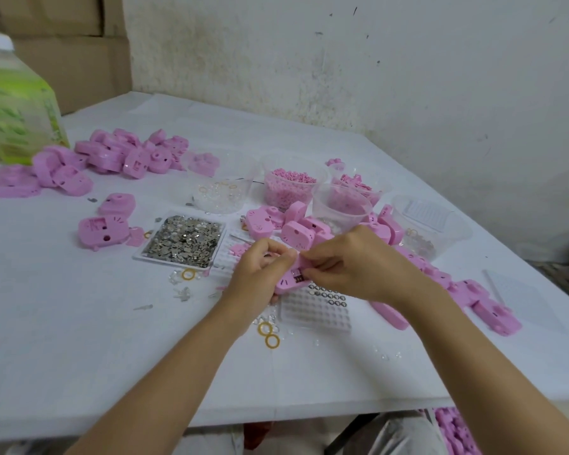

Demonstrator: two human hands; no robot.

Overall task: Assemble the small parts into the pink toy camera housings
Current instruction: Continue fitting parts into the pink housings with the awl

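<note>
My left hand grips a pink toy camera housing just above the table, its open inside turned up. My right hand pinches at the top edge of that same housing with thumb and fingertips; whatever small part sits between them is hidden. Under the hands lies a white dimpled tray with a few small round metal pieces in its pockets. A flat tray of silvery metal parts sits to the left of my hands.
Pink housings lie heaped at the back left, behind my hands and along the right. Clear tubs hold pink pellets, rings and other parts. Yellow rings and clear bits are scattered near the front. A green bottle stands at far left.
</note>
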